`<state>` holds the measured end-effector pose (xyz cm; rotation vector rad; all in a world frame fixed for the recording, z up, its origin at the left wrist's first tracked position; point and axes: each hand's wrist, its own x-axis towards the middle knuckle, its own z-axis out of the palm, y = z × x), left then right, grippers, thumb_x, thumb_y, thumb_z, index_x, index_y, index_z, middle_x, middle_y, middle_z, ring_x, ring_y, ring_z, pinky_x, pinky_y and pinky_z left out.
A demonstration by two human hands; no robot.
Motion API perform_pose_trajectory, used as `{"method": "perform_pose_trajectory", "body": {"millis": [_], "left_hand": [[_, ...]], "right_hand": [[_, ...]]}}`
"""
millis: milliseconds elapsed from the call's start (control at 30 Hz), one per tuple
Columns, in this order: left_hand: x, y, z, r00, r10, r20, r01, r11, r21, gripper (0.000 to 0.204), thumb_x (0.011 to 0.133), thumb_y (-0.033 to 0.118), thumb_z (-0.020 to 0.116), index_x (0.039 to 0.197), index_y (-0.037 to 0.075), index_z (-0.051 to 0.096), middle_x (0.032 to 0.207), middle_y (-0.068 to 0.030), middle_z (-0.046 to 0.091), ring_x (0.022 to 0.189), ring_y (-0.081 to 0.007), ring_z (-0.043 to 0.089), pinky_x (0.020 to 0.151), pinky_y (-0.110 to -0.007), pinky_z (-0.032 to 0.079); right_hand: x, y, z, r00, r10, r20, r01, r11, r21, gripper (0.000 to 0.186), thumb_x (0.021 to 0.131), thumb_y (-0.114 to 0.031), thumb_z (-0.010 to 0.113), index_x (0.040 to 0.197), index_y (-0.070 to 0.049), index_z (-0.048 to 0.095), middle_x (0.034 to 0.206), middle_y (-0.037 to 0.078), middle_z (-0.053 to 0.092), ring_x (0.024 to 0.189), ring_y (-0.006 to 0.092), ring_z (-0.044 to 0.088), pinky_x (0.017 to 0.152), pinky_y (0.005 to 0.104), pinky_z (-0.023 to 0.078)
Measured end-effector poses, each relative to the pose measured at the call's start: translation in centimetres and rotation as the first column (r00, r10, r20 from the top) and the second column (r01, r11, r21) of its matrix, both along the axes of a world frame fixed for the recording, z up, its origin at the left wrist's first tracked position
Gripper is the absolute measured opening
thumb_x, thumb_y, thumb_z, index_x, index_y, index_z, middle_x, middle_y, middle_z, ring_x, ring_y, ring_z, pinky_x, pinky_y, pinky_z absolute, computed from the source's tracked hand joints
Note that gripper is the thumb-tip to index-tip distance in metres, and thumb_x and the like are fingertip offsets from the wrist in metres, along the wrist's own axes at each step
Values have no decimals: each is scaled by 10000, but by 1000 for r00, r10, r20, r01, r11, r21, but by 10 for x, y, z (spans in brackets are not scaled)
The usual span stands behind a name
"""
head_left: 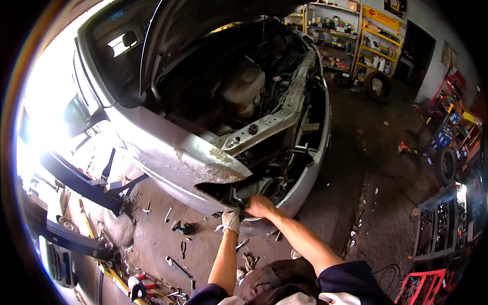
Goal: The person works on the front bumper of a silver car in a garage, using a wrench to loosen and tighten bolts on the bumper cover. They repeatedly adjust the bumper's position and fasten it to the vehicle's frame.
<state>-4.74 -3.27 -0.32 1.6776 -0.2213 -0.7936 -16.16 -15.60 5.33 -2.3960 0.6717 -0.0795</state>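
A silver car [173, 145] stands in front of me with its hood raised, and its front bumper [321, 157] curves along the right. At the near corner, the headlight opening [216, 189] is a dark gap without a lamp. My left hand [231, 221], in a whitish work glove, is closed at the bumper's upper edge beside the fender tip. Close to its right, my bare right hand [260, 206] reaches into the opening with bent fingers. Whatever the fingers of either hand hold is too small or hidden to make out.
On the floor at left lie a cordless drill [180, 227], a wrench [168, 214], pliers [183, 249] and a long-handled tool [177, 265]. Dark lift arms [84, 178] extend at far left. Shelves [333, 35], a tire [377, 86] and a tool rack [441, 218] stand rightward.
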Motion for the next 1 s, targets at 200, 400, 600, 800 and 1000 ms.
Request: {"method": "perform_pose_trajectory", "body": {"millis": [200, 400, 600, 800, 1000], "left_hand": [[7, 1, -8, 1000, 17, -16, -18, 999, -35, 187, 789, 156, 711, 882, 0, 665, 795, -74, 654, 701, -178, 584, 649, -325, 465], [18, 1, -17, 915, -323, 243, 325, 945, 36, 263, 899, 200, 583, 1048, -14, 618, 939, -136, 670, 898, -239, 613, 781, -341, 469], [26, 6, -36, 666, -436, 605, 399, 894, 205, 190, 904, 160, 574, 947, -16, 633, 858, -170, 656, 834, -279, 615, 723, -375, 463], [-8, 3, 18, 968, -184, 168, 189, 982, -13, 204, 868, 187, 616, 797, -1, 649, 669, -24, 596, 608, -121, 498, 543, -304, 395], [0, 1, 17, 924, -276, 265, 297, 954, -41, 227, 870, 195, 576, 913, -26, 601, 803, -106, 628, 719, -221, 543, 674, -377, 432]], "right_hand": [[1, 2, 3, 999, 9, 50, -9, 1000, 0, 335, 768, -339, 622, 861, -27, 700, 845, 231, 666, 806, 427, 644, 691, 495, 513], [4, 1, 8, 999, 14, 34, -14, 1000, 22, 327, 776, -350, 610, 901, -64, 706, 887, 214, 677, 843, 415, 647, 718, 490, 516], [3, 1, -4, 996, 10, 84, -11, 1000, 10, 325, 767, -337, 611, 953, -88, 707, 911, 201, 683, 866, 409, 649, 732, 493, 518], [-1, 2, 2, 1000, 2, 20, -2, 1000, 20, 328, 755, -318, 613, 934, -58, 702, 895, 215, 681, 856, 418, 649, 736, 495, 520], [1, 0, -1, 1000, -11, 11, 11, 1000, 18, 329, 776, -352, 616, 938, -80, 704, 901, 199, 687, 861, 405, 656, 735, 492, 525]]}}
